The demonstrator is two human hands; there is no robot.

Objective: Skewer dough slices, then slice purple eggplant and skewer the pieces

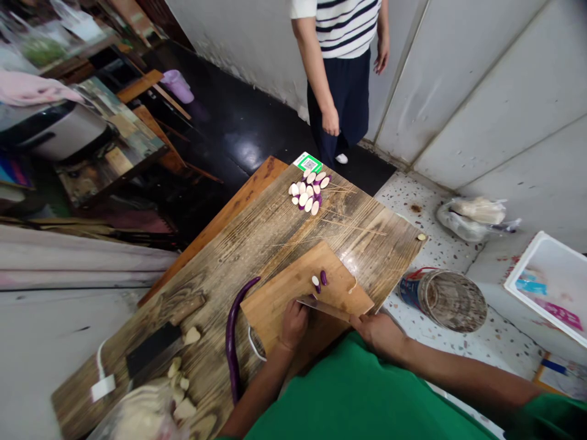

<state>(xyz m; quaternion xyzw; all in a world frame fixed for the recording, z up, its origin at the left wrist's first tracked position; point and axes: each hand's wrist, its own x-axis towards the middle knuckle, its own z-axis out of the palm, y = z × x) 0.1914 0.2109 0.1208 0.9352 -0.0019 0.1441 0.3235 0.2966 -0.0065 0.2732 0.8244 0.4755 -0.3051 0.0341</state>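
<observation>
At the cutting board (280, 282), the right hand (376, 332) grips a knife (328, 310), reaching to the curled left hand (294, 322); what the latter holds cannot be told. Just beyond the left hand lie two eggplant pieces (323, 278); left of it, a long eggplant (232, 342) rests on the desk (250, 244); well beyond both hands, eggplant slices (303, 199) cluster.

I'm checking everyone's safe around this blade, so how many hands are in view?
4. Your left hand is at the cutting board beside the knife; your right hand grips the knife. The standing person's two hang by the dark trousers. None looks hidden.
</observation>
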